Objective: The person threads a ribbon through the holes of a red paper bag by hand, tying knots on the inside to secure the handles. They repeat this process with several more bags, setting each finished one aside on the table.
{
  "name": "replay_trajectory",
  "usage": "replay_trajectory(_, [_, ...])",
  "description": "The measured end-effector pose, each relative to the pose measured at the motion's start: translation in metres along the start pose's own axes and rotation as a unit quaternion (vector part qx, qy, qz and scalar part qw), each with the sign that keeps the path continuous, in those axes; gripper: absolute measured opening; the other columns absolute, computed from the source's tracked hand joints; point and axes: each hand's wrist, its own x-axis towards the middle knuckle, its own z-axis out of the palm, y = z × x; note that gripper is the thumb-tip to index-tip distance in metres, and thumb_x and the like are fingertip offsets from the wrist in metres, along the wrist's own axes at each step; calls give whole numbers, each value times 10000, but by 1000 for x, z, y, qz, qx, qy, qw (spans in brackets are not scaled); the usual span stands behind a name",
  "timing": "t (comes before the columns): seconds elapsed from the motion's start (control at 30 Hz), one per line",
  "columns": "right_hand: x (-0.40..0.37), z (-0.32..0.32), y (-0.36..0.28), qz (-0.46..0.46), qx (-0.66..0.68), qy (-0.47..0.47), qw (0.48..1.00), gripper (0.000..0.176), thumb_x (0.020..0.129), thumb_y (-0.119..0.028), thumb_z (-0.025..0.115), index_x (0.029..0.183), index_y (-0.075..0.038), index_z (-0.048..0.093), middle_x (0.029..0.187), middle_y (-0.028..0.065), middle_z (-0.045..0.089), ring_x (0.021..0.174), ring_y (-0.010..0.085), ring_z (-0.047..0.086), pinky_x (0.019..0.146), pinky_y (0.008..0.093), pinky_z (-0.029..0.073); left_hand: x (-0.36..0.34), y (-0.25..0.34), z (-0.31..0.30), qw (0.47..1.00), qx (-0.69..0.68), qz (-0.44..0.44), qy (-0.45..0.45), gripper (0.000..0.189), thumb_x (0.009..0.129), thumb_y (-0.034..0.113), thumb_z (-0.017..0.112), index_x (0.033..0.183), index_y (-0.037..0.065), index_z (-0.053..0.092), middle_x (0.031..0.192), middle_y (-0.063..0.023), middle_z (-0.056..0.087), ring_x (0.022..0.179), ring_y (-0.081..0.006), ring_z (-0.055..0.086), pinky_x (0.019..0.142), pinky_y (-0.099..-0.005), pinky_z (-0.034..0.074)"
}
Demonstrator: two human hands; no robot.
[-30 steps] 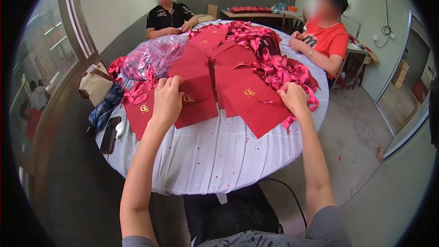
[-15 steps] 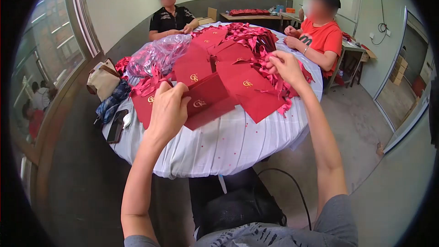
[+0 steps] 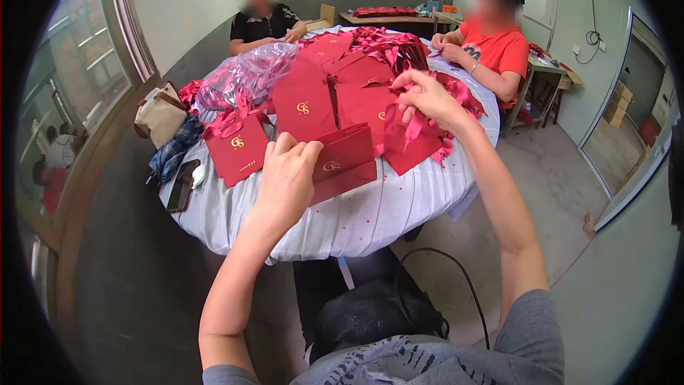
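Observation:
Between the thumb and fingers of my left hand [image 3: 291, 171] is the top edge of a red paper bag [image 3: 345, 167] with a gold logo, held above the near part of the table. My right hand [image 3: 427, 100] is closed on a pink ribbon [image 3: 422, 132], over the right side of the pile. Another red bag hangs or stands just beneath that ribbon. To the left of my left hand lies a red bag with ribbon handles [image 3: 239, 150]. Behind both hands rises a heap of red bags [image 3: 303, 110] with pink ribbons.
A round table with a white striped cloth [image 3: 342, 232] bears a clear plastic bag [image 3: 249, 78], a phone [image 3: 183, 187] and a beige handbag [image 3: 160, 117]. Two people sit across it, one in black [image 3: 260, 28], one in red [image 3: 499, 53].
My left hand and its bag have shifted right. My right hand has moved slightly left and down, and a pink ribbon now hangs from it.

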Motion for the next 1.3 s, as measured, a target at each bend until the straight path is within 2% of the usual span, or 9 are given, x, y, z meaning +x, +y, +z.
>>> replay_trajectory(0.17, [20, -3, 39, 61, 246, -45, 966, 198, 893, 6, 476, 1067, 81, 533, 923, 156, 624, 820, 260, 682, 706, 346, 571, 3, -6, 3, 999, -35, -9, -18, 248, 775, -41, 591, 1019, -5, 611, 860, -134, 650, 860, -276, 531, 793, -367, 405])
replay_trajectory(0.3, [28, 0, 63, 83, 298, 3, 951, 246, 921, -46, 518, 1128, 86, 524, 1034, 167, 612, 969, 274, 651, 818, 345, 548, 7, -15, 6, 997, -49, -59, -6, 258, 765, -27, 613, 1021, 8, 609, 847, -149, 606, 861, -298, 537, 800, -373, 412])
replay_trajectory(0.4, [26, 4, 71, 106, 31, 32, 993, 290, 920, -73, 550, 1185, 40, 521, 1140, 131, 577, 1003, 193, 609, 826, 314, 536, 12, -22, -1, 996, -38, -80, -8, 218, 759, -3, 628, 973, 34, 619, 820, -144, 620, 802, -303, 572, 775, -377, 396])
replay_trajectory(0.53, [27, -6, 76, 36, -237, -39, 970, 346, 872, -43, 572, 1211, 11, 530, 988, 75, 619, 835, 126, 595, 701, 262, 498, 12, -30, -3, 991, -51, -124, -16, 227, 770, 16, 649, 995, 45, 649, 782, -117, 625, 738, -262, 574, 769, -341, 369])
replay_trajectory(0.63, [17, -5, 73, -66, -298, -20, 952, 328, 828, -32, 596, 1154, -2, 573, 833, 112, 600, 733, 200, 597, 692, 313, 484, 11, -35, -1, 987, -69, -143, -13, 235, 772, 20, 653, 1006, 42, 653, 770, -114, 612, 683, -250, 528, 770, -327, 357])
replay_trajectory(0.77, [6, 4, 66, -194, -428, 59, 880, 294, 805, -96, 655, 1095, -56, 621, 919, 120, 563, 871, 283, 574, 788, 357, 467, 7, -42, 1, 981, -100, -169, 4, 231, 765, 1, 659, 992, 47, 656, 783, -98, 614, 708, -233, 487, 775, -320, 354])
replay_trajectory(0.8, [5, 9, 62, -182, -375, 37, 908, 248, 793, -144, 680, 1028, -70, 649, 935, 107, 538, 915, 287, 542, 828, 373, 445, 7, -44, 2, 977, -111, -182, 17, 227, 765, -4, 659, 986, 50, 657, 798, -92, 620, 733, -232, 488, 778, -320, 355])
replay_trajectory(1.0, [13, 39, 70, -259, -452, -15, 853, 186, 734, -245, 726, 882, -141, 683, 989, 42, 557, 975, 224, 486, 838, 370, 359, 13, -42, 4, 975, -80, -208, 7, 234, 782, -7, 646, 1005, 57, 616, 843, -84, 629, 756, -239, 477, 787, -324, 355])
replay_trajectory(1.3, [23, 71, 87, -325, -494, -64, 804, 178, 689, -177, 741, 849, -117, 689, 938, 29, 562, 986, 219, 495, 869, 405, 372, 13, -46, 10, 987, -22, -157, 37, 158, 776, 5, 648, 923, 43, 605, 776, -110, 588, 726, -257, 479, 788, -336, 355])
